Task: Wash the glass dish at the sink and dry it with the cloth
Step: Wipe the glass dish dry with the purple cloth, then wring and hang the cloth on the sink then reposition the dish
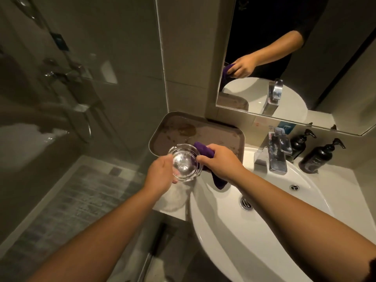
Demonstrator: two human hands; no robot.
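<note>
Both hands up beside the white oval ceramic sink basin (264,231), just off its left rim and in front of the brown rounded-corner plastic tray (213,132) on the counter behind that rim. Left hand (160,176) curled round the near-left side of the small round clear glass dish (185,162), fingers under and along its wall, thumb toward the rim, the dish tilted with its open mouth facing up toward the camera, probably so the inside lies exposed for wiping. Right hand (220,160) clamped on the folded purple cloth (205,152), fingers closed over the wad, one end pushed against the dish's right rim and a loose tail hanging down over the basin's left edge. Held off the basin rather than under the chrome block-shaped tap (274,153) at the basin's back rim, with no water seen running: a sign, by judgement, of washing done and drying under way. Dish kept clear of the tray and the basin, touching only hand and cloth. Both forearms stretched forward and converging left of the basin, right wrist bent inward toward the dish, left wrist fairly straight. Two dark pump bottles (317,157) standing to the right of the tap behind the basin, well apart from the hands. Mirror (305,58) above the basin's back rim, repeating the right hand closed on the cloth.
</note>
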